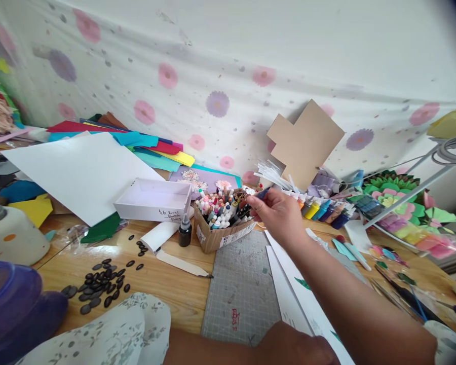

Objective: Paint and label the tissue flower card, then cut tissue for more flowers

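Observation:
My right hand reaches over the right end of a cardboard box packed with markers. Its thumb and fingers pinch a slim dark blue thing, mostly covered, whose kind I cannot make out. At the bottom edge, my left hand lies low over the grey cutting mat; its fingers are cut off or hidden. White paper strips with green marks run under my right forearm. Left of the box stands a small black bottle with a clear nozzle.
Black pebbles lie scattered at left, near a pale flat stick. A white tray and a white sheet sit behind. Paint bottles and a brown cardboard piece stand at back right. Tools lie far right.

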A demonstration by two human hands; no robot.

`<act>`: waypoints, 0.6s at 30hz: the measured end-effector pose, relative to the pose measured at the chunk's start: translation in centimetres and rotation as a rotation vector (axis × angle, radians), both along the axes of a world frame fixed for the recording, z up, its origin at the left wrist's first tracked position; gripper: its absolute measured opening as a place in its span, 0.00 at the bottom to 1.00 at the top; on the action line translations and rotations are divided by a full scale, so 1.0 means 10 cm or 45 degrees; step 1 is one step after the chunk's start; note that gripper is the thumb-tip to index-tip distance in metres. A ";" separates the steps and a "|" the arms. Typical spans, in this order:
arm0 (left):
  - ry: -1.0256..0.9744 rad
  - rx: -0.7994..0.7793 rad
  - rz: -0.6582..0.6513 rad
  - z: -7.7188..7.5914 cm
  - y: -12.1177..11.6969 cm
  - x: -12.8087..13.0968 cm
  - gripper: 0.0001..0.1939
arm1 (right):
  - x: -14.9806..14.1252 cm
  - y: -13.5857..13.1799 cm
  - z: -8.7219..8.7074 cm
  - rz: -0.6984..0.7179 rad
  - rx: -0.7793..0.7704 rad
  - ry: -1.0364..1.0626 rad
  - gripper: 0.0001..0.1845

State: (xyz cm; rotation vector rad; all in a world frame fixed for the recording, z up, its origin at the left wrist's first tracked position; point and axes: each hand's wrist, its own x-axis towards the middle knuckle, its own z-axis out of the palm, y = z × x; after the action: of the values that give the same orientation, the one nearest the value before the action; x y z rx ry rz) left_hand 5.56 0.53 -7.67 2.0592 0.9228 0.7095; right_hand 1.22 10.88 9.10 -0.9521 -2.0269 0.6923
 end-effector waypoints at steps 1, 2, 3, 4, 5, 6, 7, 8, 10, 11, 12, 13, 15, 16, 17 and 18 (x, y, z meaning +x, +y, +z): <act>-0.010 0.005 0.002 0.00 -0.01 -0.01 0.07 | -0.02 -0.02 -0.07 0.024 0.004 -0.058 0.15; -0.020 0.009 0.001 0.00 -0.01 -0.02 0.07 | -0.05 -0.05 -0.14 0.050 0.005 -0.116 0.14; -0.028 0.013 -0.003 0.00 -0.02 -0.03 0.07 | -0.08 -0.07 -0.20 0.076 0.004 -0.165 0.13; -0.034 0.015 -0.010 0.00 -0.03 -0.04 0.07 | -0.11 -0.10 -0.26 0.098 0.002 -0.200 0.12; -0.035 0.015 -0.016 0.01 -0.04 -0.06 0.07 | -0.13 -0.12 -0.31 0.116 -0.003 -0.227 0.11; -0.033 0.013 -0.022 0.02 -0.05 -0.07 0.06 | -0.15 -0.14 -0.34 0.131 -0.007 -0.250 0.09; -0.029 0.010 -0.028 0.03 -0.05 -0.08 0.06 | -0.16 -0.14 -0.35 0.144 -0.009 -0.272 0.08; -0.023 0.006 -0.031 0.05 -0.05 -0.08 0.05 | -0.16 -0.14 -0.34 0.156 -0.009 -0.289 0.08; -0.009 -0.006 -0.046 0.08 -0.05 -0.09 0.03 | -0.14 -0.13 -0.29 0.167 -0.004 -0.300 0.09; 0.000 -0.014 -0.058 0.10 -0.04 -0.09 0.02 | -0.13 -0.12 -0.27 0.163 0.002 -0.292 0.10; 0.006 -0.022 -0.074 0.12 -0.04 -0.09 0.04 | -0.11 -0.11 -0.24 0.153 0.009 -0.279 0.11; 0.010 -0.030 -0.089 0.14 -0.04 -0.10 0.06 | -0.10 -0.11 -0.23 0.141 0.017 -0.264 0.12; 0.003 -0.040 -0.110 0.19 -0.07 -0.13 0.09 | -0.09 -0.10 -0.22 0.120 0.038 -0.250 0.12; -0.009 -0.041 -0.111 0.22 -0.10 -0.16 0.10 | -0.10 -0.11 -0.23 0.120 0.049 -0.255 0.11; -0.024 -0.040 -0.107 0.24 -0.13 -0.19 0.10 | -0.12 -0.11 -0.25 0.127 0.062 -0.270 0.10; -0.040 -0.037 -0.097 0.27 -0.16 -0.23 0.10 | -0.13 -0.11 -0.27 0.142 0.077 -0.288 0.09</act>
State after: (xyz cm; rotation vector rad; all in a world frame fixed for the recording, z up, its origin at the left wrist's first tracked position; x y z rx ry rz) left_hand 3.29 -1.07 -4.97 2.0407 0.8281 0.6826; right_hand -0.13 9.77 6.42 -0.9224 -2.3004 0.6004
